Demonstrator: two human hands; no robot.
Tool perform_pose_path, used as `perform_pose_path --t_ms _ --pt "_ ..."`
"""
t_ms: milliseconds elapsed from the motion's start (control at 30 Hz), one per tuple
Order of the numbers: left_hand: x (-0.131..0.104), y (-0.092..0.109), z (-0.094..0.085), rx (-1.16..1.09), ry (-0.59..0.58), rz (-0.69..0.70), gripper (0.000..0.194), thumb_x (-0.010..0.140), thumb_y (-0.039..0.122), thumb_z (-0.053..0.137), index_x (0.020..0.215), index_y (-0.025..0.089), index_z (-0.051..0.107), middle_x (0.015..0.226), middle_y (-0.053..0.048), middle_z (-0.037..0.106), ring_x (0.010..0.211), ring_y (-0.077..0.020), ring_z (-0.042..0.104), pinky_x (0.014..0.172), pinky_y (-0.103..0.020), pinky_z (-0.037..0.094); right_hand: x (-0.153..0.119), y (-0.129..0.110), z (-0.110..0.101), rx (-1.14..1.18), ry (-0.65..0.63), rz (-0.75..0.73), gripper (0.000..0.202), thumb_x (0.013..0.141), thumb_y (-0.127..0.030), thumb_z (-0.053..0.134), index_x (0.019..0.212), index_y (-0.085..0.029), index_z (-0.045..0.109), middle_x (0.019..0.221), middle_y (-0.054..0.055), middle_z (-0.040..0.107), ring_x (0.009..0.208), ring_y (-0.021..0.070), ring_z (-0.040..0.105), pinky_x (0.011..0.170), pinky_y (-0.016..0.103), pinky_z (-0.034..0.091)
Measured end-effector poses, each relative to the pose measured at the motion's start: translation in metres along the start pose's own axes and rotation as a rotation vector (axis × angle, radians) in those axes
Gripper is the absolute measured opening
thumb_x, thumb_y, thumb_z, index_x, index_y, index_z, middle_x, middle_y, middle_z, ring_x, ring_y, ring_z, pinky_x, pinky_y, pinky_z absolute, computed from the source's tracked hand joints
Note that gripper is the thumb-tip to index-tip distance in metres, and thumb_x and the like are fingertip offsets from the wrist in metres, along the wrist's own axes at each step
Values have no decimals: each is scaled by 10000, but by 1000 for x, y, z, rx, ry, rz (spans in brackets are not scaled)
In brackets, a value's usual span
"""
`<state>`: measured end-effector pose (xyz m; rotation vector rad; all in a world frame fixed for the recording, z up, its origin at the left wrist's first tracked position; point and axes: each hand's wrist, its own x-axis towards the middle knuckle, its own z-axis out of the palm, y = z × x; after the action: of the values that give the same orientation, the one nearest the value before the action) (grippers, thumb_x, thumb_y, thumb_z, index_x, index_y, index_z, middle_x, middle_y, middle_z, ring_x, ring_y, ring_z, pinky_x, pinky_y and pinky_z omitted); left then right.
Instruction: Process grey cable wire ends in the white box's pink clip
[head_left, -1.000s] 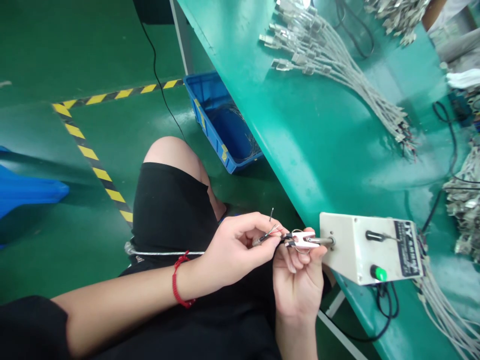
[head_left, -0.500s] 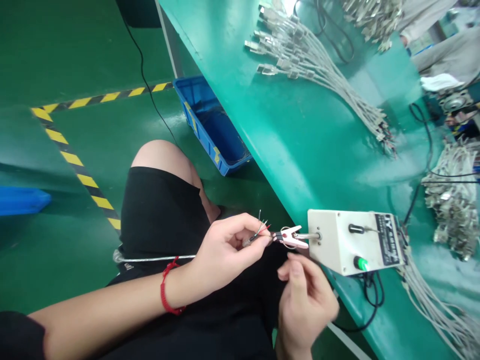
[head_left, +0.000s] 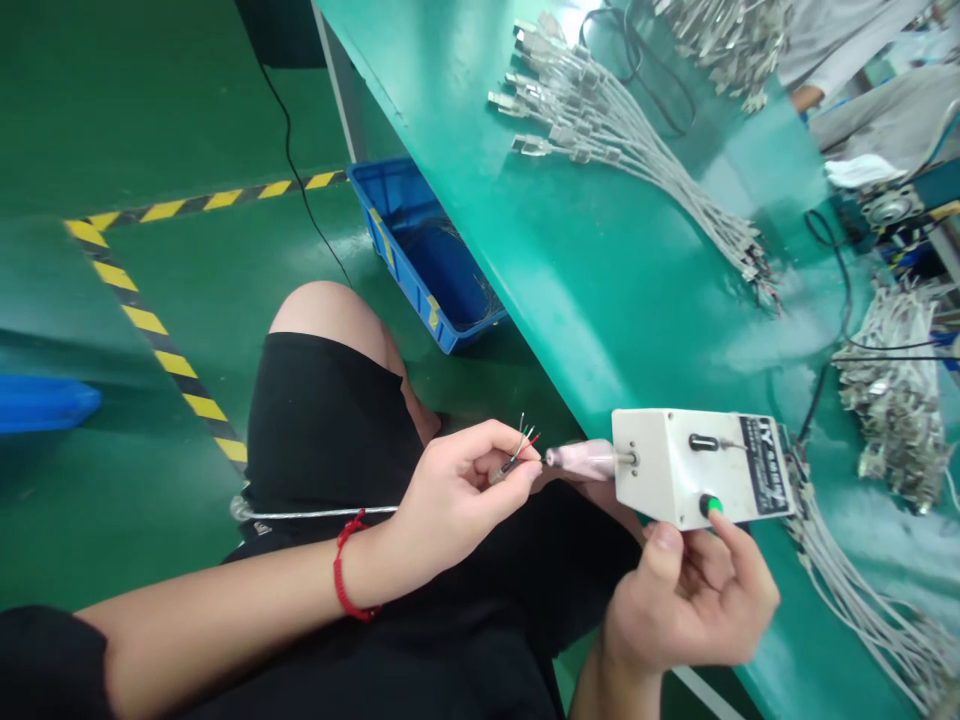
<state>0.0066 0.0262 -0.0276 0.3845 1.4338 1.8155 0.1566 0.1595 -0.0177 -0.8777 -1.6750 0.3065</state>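
Note:
My left hand (head_left: 469, 485) is closed on a grey cable (head_left: 319, 514), pinching its split end between thumb and forefinger. Thin red, white and black wires (head_left: 527, 435) fan out above the fingertips. One thin wire runs from the pinch toward a pink-white clip (head_left: 583, 459), blurred by motion on the metal shaft of a white box machine (head_left: 651, 465). My right hand (head_left: 694, 595) holds nothing; its forefinger touches the lit green button (head_left: 710, 505) and its thumb rests by the box's lower edge. Its other fingers are curled and apart from the thumb.
A bundle of grey USB cables (head_left: 645, 150) lies on the green table (head_left: 570, 280). More cable bundles sit at the right, one (head_left: 862, 590) behind the machine. Below the table edge stands a blue bin (head_left: 409, 270). Another person's sleeve (head_left: 840, 45) shows at top right.
My right hand has moved right, from below the clip to the green button. The clip, sharp before, is now blurred. My left hand keeps its pinch on the cable.

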Motion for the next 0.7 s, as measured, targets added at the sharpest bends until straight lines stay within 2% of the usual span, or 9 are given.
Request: perform_pose_path --t_ms 267,467,600,700 --pt "-2 -3 -1 24 -11 8 125 965 294 683 960 170 702 589 29 549 504 -96 484 494 -230 369 -2 -9 -1 17 -15 69 422 796 -259 835 1181 -127 720 1045 123 744 701 241 694 630 419 557" --pt "-2 -5 0 -8 0 15 109 944 278 702 962 171 711 612 28 548 529 -96 468 518 -229 367 -1 -9 -1 40 -38 100 442 796 -271 840 1200 -148 707 1023 116 749 688 242 693 608 417 556" --pt "-3 -4 0 -26 -1 6 114 946 284 703 953 170 702 665 10 593 553 -96 470 536 -231 365 -5 -14 0 100 17 93 465 800 -252 836 1236 -155 706 881 71 729 639 214 650 561 385 526" --pt "-5 -3 -2 -33 6 12 107 952 279 703 966 174 693 665 22 564 567 -93 452 539 -225 348 -18 -28 -2 182 -14 93 362 842 -202 790 1199 -186 734 771 30 688 585 192 610 512 358 497"
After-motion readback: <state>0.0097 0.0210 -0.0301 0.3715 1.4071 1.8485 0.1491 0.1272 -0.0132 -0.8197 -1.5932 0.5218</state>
